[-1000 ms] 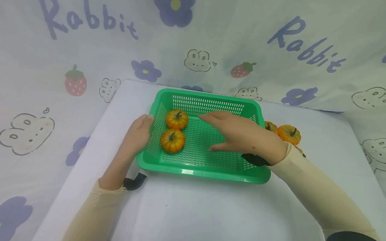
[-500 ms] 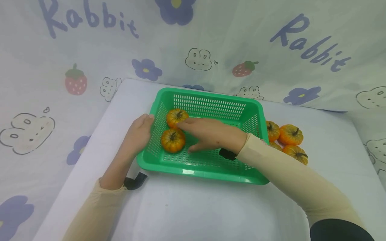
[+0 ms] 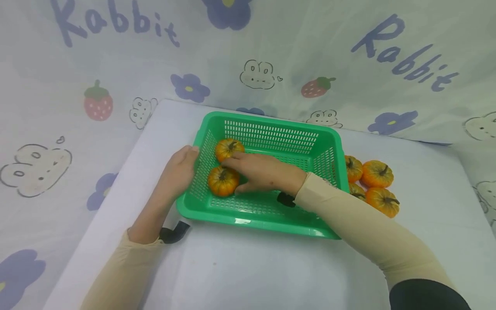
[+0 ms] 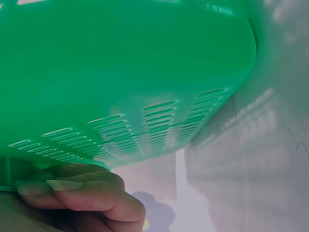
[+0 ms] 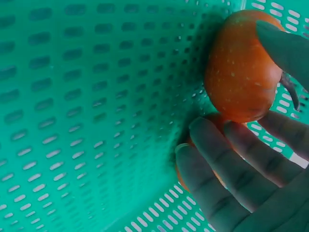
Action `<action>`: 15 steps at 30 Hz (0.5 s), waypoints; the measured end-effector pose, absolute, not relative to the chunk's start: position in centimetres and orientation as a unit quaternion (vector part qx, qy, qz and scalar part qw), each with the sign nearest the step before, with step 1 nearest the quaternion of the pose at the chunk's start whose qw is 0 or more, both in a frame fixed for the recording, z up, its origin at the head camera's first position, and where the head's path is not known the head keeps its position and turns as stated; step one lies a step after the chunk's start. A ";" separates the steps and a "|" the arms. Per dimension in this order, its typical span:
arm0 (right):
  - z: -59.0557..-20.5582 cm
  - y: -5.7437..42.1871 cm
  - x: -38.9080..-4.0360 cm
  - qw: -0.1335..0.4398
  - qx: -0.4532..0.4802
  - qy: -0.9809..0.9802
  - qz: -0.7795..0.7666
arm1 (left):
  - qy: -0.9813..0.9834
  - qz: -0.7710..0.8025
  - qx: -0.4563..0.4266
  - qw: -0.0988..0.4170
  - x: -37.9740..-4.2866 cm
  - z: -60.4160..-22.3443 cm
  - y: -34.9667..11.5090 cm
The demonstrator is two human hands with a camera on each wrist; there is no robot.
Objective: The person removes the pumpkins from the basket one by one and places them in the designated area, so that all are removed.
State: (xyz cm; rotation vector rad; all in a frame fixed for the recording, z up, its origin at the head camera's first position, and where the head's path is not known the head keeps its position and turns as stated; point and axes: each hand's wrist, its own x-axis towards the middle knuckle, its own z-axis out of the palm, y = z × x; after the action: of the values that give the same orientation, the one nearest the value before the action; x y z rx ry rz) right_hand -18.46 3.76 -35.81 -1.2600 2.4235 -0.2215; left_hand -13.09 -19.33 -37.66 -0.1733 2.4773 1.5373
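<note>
A green plastic basket (image 3: 271,226) with slotted walls stands on the white table. Its left rim is gripped by my left hand (image 3: 176,174), whose fingers (image 4: 96,195) curl under the edge in the left wrist view. Inside, two small orange pumpkins sit by the left wall: a far pumpkin (image 3: 228,147) and a near pumpkin (image 3: 221,183). My right hand (image 3: 263,172) reaches into the basket and holds the near pumpkin, thumb on one side and index finger on the other. In the right wrist view, the other fingers spread over the far pumpkin, which they mostly hide.
Several more orange pumpkins (image 3: 377,173) lie clustered on the table (image 3: 426,224) just right of the basket, partly hidden by its wall. A patterned cloth (image 3: 279,38) with rabbits, flowers and strawberries hangs behind and at the left.
My right hand has moved left and down from above the basket's middle to the near pumpkin, its fingers closing around it. The left hand stays at the rim.
</note>
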 end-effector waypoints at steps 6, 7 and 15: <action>-36.4 4.0 -18.8 0.202 -0.453 0.862 -0.105 | 0.845 0.520 -0.060 0.110 -13.2 -37.7 -19.3; -36.4 4.1 -18.8 0.204 -0.452 0.862 -0.107 | 0.843 0.523 -0.059 0.111 -13.2 -37.7 -19.3; -36.6 4.1 -18.7 0.213 -0.457 0.858 -0.103 | 0.845 0.519 -0.062 0.114 -13.3 -37.7 -19.2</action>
State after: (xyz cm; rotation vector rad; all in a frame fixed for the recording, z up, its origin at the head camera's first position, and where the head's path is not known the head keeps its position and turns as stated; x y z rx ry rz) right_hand -18.66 4.07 -36.64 -1.2682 2.3815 -0.2854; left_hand -13.31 -19.20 -37.68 -0.1829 2.4781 1.5210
